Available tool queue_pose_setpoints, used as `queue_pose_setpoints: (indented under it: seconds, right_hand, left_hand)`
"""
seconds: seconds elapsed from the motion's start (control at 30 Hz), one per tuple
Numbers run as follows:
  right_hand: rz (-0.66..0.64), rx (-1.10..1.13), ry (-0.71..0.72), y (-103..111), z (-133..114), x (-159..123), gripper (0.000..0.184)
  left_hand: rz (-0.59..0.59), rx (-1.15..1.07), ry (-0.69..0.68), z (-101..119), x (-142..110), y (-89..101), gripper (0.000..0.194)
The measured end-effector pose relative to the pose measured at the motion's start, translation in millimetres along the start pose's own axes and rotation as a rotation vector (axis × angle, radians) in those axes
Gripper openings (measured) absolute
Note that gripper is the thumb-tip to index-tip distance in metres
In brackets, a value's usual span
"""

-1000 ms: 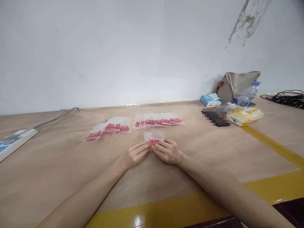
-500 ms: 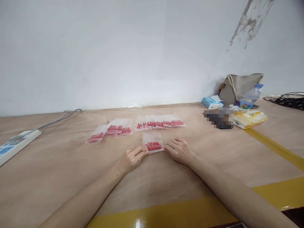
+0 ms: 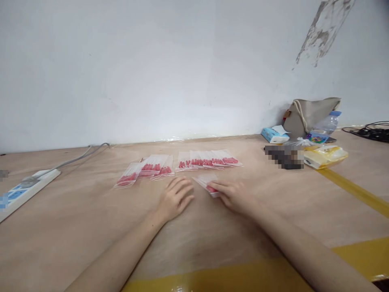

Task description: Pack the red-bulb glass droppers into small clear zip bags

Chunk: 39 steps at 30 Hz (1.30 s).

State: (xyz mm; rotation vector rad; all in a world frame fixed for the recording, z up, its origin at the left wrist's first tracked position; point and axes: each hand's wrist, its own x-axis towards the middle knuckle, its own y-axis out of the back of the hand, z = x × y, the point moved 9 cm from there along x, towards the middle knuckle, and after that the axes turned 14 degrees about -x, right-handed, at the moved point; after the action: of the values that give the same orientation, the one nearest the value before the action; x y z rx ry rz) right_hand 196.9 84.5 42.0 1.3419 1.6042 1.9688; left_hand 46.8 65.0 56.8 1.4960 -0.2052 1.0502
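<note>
My right hand (image 3: pixel 232 196) holds a small clear zip bag of red pieces (image 3: pixel 206 183) by its near end, lifted and turned a little off the brown table (image 3: pixel 75 227). My left hand (image 3: pixel 176 198) lies flat beside it with the fingers spread, holding nothing. Beyond the hands, several more clear bags with red pieces lie in a row: a left group (image 3: pixel 146 170) and a right group (image 3: pixel 209 160).
A white power strip (image 3: pixel 27 188) with a grey cable lies at the far left. At the back right are a blue tissue pack (image 3: pixel 272 135), a beige drawstring bag (image 3: pixel 313 113), a plastic bottle (image 3: pixel 323 126), a yellow packet (image 3: pixel 325 156) and black cables (image 3: pixel 370 132). Yellow tape (image 3: pixel 352 188) marks the table.
Both hands pressed along the bag's near edge, then slid apart. Now my right hand has picked up the bag and turned it, while my left hand let go and opened flat.
</note>
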Motion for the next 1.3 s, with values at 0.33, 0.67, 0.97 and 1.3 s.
queue_pose_setpoints:
  seconds: [0.33, 0.67, 0.97, 1.3]
  right_hand:
    - [0.437, 0.418, -0.422, 45, 114, 30, 0.026]
    - [0.106, -0.195, -0.330, -24, 92, 82, 0.035]
    - [0.324, -0.191, 0.022, -4, 29, 20, 0.014]
    - [0.223, 0.037, 0.130, -10, 2, 1, 0.018]
  left_hand:
    - [-0.095, 0.381, 0.439, -140, -35, 71.1, 0.039]
    - [-0.326, 0.267, 0.239, -146, -20, 44.0, 0.032]
    - [-0.202, 0.365, 0.110, -107, -19, 46.0, 0.027]
    - [-0.239, 0.182, -0.123, 19, -10, -24.4, 0.025]
